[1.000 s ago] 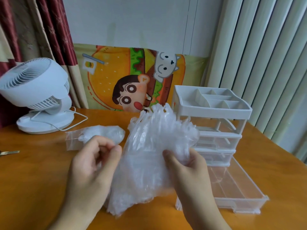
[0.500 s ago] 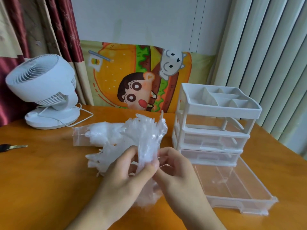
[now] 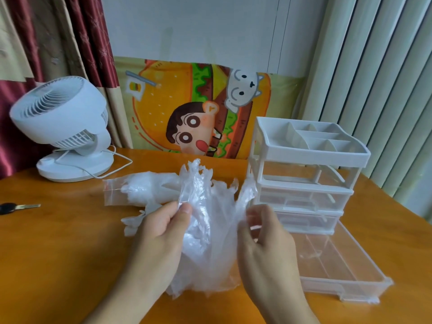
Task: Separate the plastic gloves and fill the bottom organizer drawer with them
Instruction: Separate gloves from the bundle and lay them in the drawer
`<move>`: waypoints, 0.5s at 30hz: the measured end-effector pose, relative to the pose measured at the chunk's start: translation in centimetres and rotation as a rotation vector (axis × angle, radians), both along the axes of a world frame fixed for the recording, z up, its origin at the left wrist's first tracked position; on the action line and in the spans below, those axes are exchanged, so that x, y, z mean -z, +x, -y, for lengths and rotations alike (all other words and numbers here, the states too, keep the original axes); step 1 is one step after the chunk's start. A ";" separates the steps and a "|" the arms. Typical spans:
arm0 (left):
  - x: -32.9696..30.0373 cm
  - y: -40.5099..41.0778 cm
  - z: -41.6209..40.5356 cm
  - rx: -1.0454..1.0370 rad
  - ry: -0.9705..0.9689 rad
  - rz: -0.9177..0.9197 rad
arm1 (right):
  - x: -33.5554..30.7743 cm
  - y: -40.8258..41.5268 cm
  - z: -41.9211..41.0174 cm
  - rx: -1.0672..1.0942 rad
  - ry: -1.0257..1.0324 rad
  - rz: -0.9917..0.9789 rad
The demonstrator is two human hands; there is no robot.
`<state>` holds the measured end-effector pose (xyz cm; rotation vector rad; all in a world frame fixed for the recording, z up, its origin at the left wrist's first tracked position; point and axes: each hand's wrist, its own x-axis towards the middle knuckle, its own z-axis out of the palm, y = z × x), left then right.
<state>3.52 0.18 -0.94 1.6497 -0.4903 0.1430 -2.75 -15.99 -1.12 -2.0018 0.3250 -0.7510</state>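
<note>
Left hand [image 3: 161, 232] pinches the upper edge of a bunch of clear plastic gloves [image 3: 205, 230] between thumb and forefinger, fingers curled round the film. Right hand [image 3: 264, 237] grips the other side of the same bunch, its fingers partly seen through the plastic. Bunch held upright between the two hands, above the orange table [image 3: 58, 253]; crumpled finger ends stick up past both hands, lower end fans out near the tabletop. Whether it touches the wood cannot be told.

Beyond the left hand: a clear zip bag [image 3: 140, 191] lying flat with more gloves inside. A few loose glove ends [image 3: 133, 222] lie on the table just left of the left hand.

To the right of the right hand: a white organizer [image 3: 304, 174], open compartments on top, clear drawers below. Bottom drawer [image 3: 339, 272] is pulled fully forward and lies on the table just right of the right wrist. Only a faint scrap of film shows inside it.

Far left of the left hand: a key [image 3: 18, 207] on the table. Beyond it, a white desk fan [image 3: 63, 127] with its cord trailing over the wood.
</note>
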 end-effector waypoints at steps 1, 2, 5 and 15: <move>0.1 -0.1 0.1 0.013 0.007 0.003 | -0.2 -0.3 -0.2 0.036 -0.063 0.037; 0.1 -0.1 0.2 0.026 0.007 0.007 | -0.5 -0.4 -0.3 0.059 -0.146 0.119; 0.3 -0.3 0.7 0.075 -0.012 0.007 | -0.8 -0.6 -0.9 -0.050 -0.342 0.240; 0.6 -0.6 0.8 0.150 0.083 -0.034 | -1.0 0.0 -0.8 -0.279 0.398 -0.037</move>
